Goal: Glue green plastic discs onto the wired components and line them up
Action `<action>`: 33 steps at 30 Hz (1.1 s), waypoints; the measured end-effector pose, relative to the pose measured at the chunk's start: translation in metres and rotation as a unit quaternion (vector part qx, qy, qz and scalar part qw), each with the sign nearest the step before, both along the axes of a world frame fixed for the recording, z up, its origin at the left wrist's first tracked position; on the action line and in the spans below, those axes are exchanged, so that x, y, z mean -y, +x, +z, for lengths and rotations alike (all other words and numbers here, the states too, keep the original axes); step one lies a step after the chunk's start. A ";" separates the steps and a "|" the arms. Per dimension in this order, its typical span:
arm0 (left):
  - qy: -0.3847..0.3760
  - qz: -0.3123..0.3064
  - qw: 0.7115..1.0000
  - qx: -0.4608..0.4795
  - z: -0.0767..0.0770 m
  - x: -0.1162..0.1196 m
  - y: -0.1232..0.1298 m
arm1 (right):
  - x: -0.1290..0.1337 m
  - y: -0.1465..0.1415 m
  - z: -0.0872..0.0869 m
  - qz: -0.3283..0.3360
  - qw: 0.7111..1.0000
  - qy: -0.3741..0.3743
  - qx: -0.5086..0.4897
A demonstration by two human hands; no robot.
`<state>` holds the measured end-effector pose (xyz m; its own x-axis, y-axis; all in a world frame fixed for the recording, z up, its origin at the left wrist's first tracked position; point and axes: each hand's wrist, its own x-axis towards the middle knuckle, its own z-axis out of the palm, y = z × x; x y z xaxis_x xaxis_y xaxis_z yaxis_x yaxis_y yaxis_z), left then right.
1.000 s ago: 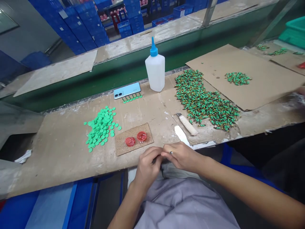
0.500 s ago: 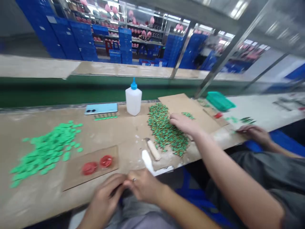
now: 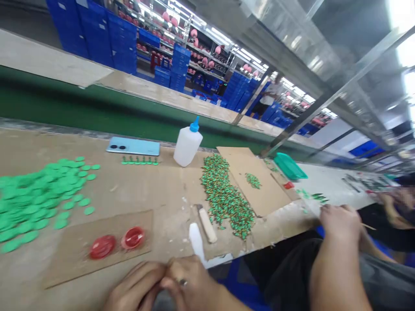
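Brown cork sheet [image 3: 68, 259] lies just up-left of the person's hands, the nearest thing to them. Left hand [image 3: 134, 287] and right hand [image 3: 189, 280] are together at the front edge of the tan cardboard-covered workbench [image 3: 136, 190], fingers curled in and meeting. Anything pinched between them is hidden, so cannot tell if they hold a small part or nothing. Thin metal ring [image 3: 183, 282] on the right hand. 2 round red plastic caps [image 3: 102, 246] sit on the cork, up-left of the hands.

White plastic scraper [image 3: 196, 242] and cream-handled utility knife [image 3: 204, 224] lie just above the right hand. A sideways sweep of that hand could catch them, and the knife's blade is a cut risk. Anything small worked this near the front edge could drop off the bench if fumbled.

Further left of the hands: loose heap of flat green discs [image 3: 42, 198]. Up-right: heap of small green-and-dark pieces [image 3: 225, 196], easily scattered by a knock from a neighbouring worker's hand [image 3: 339, 224].

Dark grey shape [image 3: 164, 300] under the hands is cut off by the frame bottom, hard to make out. Wrists are out of view.
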<state>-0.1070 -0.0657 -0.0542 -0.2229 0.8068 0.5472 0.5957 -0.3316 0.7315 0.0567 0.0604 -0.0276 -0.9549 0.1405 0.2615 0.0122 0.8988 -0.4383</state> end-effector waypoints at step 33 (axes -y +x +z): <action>-0.195 -0.013 0.981 -0.007 0.051 0.009 0.012 | 0.024 0.009 -0.003 -0.202 0.830 -0.428 -0.294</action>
